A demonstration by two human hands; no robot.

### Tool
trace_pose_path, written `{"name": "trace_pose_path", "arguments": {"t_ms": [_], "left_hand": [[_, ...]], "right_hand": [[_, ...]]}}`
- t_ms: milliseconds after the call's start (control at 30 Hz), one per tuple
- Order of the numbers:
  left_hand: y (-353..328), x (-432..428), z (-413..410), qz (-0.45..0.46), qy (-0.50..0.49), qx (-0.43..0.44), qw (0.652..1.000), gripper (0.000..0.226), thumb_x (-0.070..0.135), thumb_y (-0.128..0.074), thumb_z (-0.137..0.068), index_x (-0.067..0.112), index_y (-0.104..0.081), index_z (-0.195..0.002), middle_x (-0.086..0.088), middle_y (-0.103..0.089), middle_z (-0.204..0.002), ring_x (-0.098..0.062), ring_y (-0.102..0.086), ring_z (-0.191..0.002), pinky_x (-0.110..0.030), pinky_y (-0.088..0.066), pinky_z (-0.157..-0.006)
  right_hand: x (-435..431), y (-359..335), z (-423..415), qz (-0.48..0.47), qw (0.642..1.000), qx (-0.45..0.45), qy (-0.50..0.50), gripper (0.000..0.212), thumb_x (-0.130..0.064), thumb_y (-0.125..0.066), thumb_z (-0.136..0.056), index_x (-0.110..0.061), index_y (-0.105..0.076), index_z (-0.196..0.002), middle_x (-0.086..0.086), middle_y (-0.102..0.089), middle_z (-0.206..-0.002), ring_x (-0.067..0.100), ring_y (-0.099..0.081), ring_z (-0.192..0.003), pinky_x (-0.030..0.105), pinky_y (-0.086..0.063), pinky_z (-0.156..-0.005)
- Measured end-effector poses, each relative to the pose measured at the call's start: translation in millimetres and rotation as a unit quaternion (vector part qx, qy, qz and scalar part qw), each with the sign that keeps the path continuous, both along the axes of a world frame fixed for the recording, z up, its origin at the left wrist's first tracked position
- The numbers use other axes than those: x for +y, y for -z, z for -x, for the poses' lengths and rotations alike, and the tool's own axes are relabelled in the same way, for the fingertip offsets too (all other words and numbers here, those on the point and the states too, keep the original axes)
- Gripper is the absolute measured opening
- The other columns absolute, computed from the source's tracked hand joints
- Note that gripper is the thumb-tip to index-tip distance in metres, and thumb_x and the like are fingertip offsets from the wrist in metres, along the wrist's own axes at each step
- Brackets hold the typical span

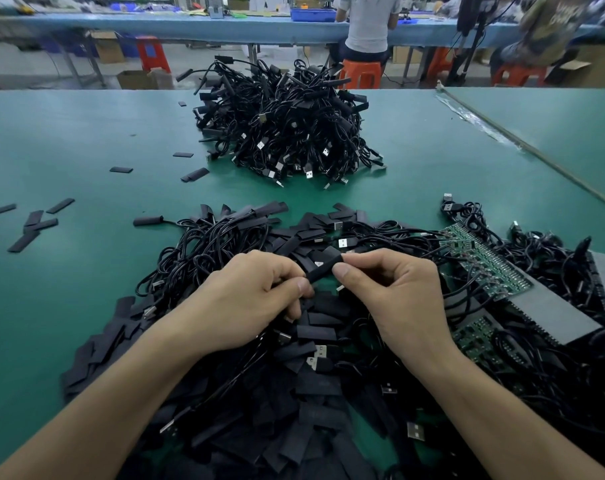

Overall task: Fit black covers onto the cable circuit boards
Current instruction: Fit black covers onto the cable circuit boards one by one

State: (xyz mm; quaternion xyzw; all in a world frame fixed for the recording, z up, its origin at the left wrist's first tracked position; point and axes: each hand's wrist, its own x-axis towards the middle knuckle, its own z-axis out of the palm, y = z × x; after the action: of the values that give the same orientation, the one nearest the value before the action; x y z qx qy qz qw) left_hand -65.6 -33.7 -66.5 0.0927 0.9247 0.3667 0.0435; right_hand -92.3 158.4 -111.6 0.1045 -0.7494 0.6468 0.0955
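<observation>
both hands mid-fit: left hand (256,292) pinches near end of cover (323,268), right hand (394,289) pinches far end, prob steadying it to slide over board. held just above loose pile (311,341) on worktop (86,140). finished heap (287,126) well behind.

Cable heap (287,126) behind cover pile (294,393) on table (69,140)
</observation>
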Motion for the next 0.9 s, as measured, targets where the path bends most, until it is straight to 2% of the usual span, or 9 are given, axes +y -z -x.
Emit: {"name": "trace_pose_path", "arguments": {"t_ms": [100, 167, 333, 400, 500, 600, 700, 767, 900], "left_hand": [[-0.3, 0.4, -0.7, 0.007, 0.004, 0.001, 1.0, 0.036, 0.031, -0.056, -0.099, 0.041, -0.063, -0.064, 0.024, -0.066, -0.061, 0.01, -0.048, -0.043, -0.025, -0.033, -0.053], [1.8, 0.8, -0.7, 0.006, 0.001, 0.007, 1.0, 0.025, 0.037, -0.056, -0.097, 0.037, -0.066, -0.075, 0.024, -0.068, -0.066, 0.009, -0.053, -0.049, -0.028, -0.038, -0.06], [4.5, -0.1, -1.5, 0.034, 0.009, 0.017, 0.999, 0.014, 0.049, -0.061, -0.091, 0.037, -0.067, -0.088, 0.027, -0.07, -0.076, 0.007, -0.059, -0.062, -0.03, -0.048, -0.067], [4.6, -1.3, -1.6, 0.036, 0.018, 0.025, 0.999, 0.014, 0.047, -0.063, -0.091, 0.035, -0.068, -0.084, 0.025, -0.069, -0.073, 0.006, -0.059, -0.059, -0.027, -0.045, -0.062], [2.3, -0.3, -0.8, -0.022, -0.015, 0.09, 0.996, 0.01, 0.036, -0.07, -0.088, 0.032, -0.071, -0.079, 0.023, -0.069, -0.069, 0.007, -0.059, -0.055, -0.009, -0.042, -0.054], [-2.2, -2.8, 3.1, -0.083, -0.126, 0.195, 0.969, 0.009, 0.032, -0.072, -0.085, 0.038, -0.069, -0.079, 0.024, -0.069, -0.068, 0.002, -0.063, -0.058, -0.006, -0.044, -0.056], [-1.5, -12.2, 8.7, -0.081, -0.224, 0.244, 0.94, 0.005, 0.035, -0.071, -0.088, 0.036, -0.072, -0.083, 0.025, -0.068, -0.065, -0.001, -0.066, -0.061, -0.012, -0.05, -0.059], [0.9, -17.2, 10.3, -0.025, -0.271, 0.27, 0.924, 0.011, 0.041, -0.068, -0.09, 0.033, -0.075, -0.094, 0.027, -0.066, -0.065, -0.002, -0.063, -0.063, -0.027, -0.052, -0.062], [7.5, -24.0, 10.7, 0.136, -0.306, 0.286, 0.898, 0.025, 0.047, -0.06, -0.094, 0.034, -0.072, -0.112, 0.008, -0.071, -0.086, -0.024, -0.061, -0.083, -0.034, -0.041, -0.065]], "right_hand": [[-0.3, -0.1, 0.2, -0.013, 1.0, 0.007, 0.01, 0.005, -0.025, -0.082, -0.08, -0.027, -0.079, -0.081, -0.011, -0.076, -0.077, 0.009, -0.072, -0.075, 0.032, -0.057, -0.073], [0.3, -1.7, 0.7, 0.01, 1.0, 0.001, 0.015, 0.004, -0.024, -0.081, -0.082, -0.026, -0.078, -0.08, -0.006, -0.075, -0.075, 0.012, -0.071, -0.07, 0.031, -0.057, -0.068], [1.1, -5.7, 2.2, 0.077, 0.997, -0.009, 0.024, 0.011, -0.016, -0.073, -0.089, -0.019, -0.074, -0.078, -0.004, -0.068, -0.064, 0.002, -0.058, -0.057, 0.014, -0.047, -0.054], [1.4, -7.2, 1.2, 0.081, 0.996, 0.001, 0.032, 0.012, -0.013, -0.071, -0.09, -0.018, -0.073, -0.08, -0.004, -0.067, -0.064, 0.001, -0.057, -0.056, 0.012, -0.046, -0.052], [2.7, -9.3, 0.3, 0.1, 0.994, -0.003, 0.046, 0.008, -0.012, -0.071, -0.09, -0.019, -0.073, -0.086, -0.002, -0.072, -0.071, 0.005, -0.064, -0.061, 0.015, -0.05, -0.054], [1.0, -7.6, -2.1, 0.006, 0.999, 0.016, 0.048, 0.014, -0.014, -0.072, -0.089, -0.027, -0.072, -0.095, -0.011, -0.075, -0.082, 0.006, -0.071, -0.076, 0.02, -0.056, -0.068], [-3.2, -5.5, -5.9, -0.105, 0.992, 0.058, 0.044, 0.018, -0.011, -0.073, -0.088, -0.027, -0.074, -0.094, -0.019, -0.072, -0.079, -0.001, -0.068, -0.078, 0.011, -0.052, -0.07], [-4.1, -3.9, -7.0, -0.162, 0.984, 0.067, 0.043, 0.016, -0.009, -0.072, -0.088, -0.024, -0.076, -0.093, -0.022, -0.069, -0.076, -0.003, -0.066, -0.073, 0.007, -0.049, -0.065], [-4.0, -2.8, -7.6, -0.282, 0.957, 0.066, 0.03, 0.014, -0.016, -0.066, -0.092, -0.023, -0.075, -0.101, -0.018, -0.068, -0.083, 0.002, -0.061, -0.066, 0.018, -0.051, -0.063]]}}
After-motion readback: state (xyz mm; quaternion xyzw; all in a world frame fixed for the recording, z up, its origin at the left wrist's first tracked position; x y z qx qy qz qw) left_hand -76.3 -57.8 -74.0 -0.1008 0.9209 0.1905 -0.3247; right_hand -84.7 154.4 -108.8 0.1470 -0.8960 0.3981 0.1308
